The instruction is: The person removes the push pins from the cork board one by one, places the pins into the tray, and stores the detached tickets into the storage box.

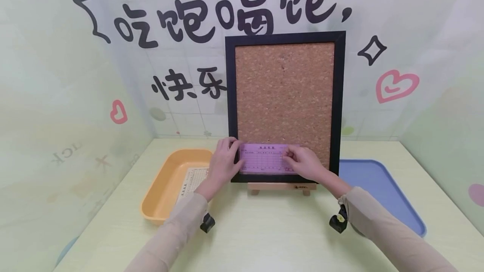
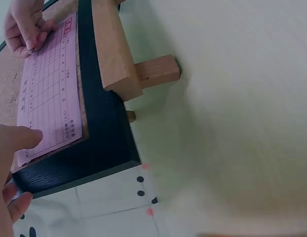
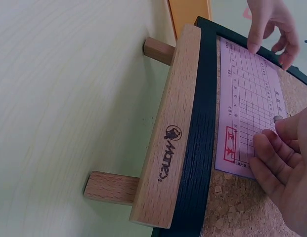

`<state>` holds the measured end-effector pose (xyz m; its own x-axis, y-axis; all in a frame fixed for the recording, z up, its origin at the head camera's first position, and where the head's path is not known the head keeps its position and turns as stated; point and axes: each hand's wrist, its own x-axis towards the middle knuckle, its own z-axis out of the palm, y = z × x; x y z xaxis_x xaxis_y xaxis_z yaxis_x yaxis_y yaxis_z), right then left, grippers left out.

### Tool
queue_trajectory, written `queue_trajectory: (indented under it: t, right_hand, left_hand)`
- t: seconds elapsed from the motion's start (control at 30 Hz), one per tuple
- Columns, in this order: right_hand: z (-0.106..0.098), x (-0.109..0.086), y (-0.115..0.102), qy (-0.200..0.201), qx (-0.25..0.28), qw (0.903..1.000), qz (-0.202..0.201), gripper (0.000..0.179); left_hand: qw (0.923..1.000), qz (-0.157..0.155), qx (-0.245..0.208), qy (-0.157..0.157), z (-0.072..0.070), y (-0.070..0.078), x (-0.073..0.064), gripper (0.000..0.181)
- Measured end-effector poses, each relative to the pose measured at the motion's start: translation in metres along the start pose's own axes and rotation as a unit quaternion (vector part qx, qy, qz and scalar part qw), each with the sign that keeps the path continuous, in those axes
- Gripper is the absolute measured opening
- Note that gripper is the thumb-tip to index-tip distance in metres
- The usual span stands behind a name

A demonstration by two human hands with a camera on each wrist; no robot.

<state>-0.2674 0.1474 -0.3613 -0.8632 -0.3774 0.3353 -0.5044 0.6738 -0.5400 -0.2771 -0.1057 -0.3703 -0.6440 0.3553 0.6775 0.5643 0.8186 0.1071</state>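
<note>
A corkboard (image 1: 285, 91) in a black frame stands upright on a small wooden easel (image 1: 281, 186). Low on the cork lies a pink printed form (image 1: 261, 158) with a red stamp at its right end. My left hand (image 1: 224, 158) grips the board's lower left side, its thumb (image 2: 29, 137) on the form and the other fingers around the frame's outer edge. At the form's right part, my right hand (image 1: 304, 163) pinches a small round-headed thumbtack (image 3: 277, 118) against the paper. Its fingers hide the tack's tip.
Left of the board sits an orange tray (image 1: 151, 192) holding a pale printed sheet (image 1: 193, 177). A blue tray (image 1: 378, 188) lies to the right, partly behind my right forearm. Behind the board rises a wall (image 1: 181, 116) with black lettering.
</note>
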Motion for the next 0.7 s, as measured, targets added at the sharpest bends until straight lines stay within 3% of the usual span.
queue_trajectory:
  t: [0.23,0.4,0.7]
  right_hand:
    - [0.002,0.001,0.001,-0.004,-0.004,1.0000,0.002,0.005]
    - [0.002,0.000,0.001,-0.004,-0.003,1.0000,0.003,0.005]
    - [0.002,0.000,0.003,0.002,-0.010,1.0000,0.000,0.005]
  left_hand:
    - [0.9987,0.034,0.032,-0.017,0.000,-0.003,0.014,0.037]
    - [0.9979,0.038,0.048,-0.024,0.000,-0.003,0.017,0.038]
    - [0.9986,0.033,0.028,-0.030,-0.001,-0.001,0.018,0.028]
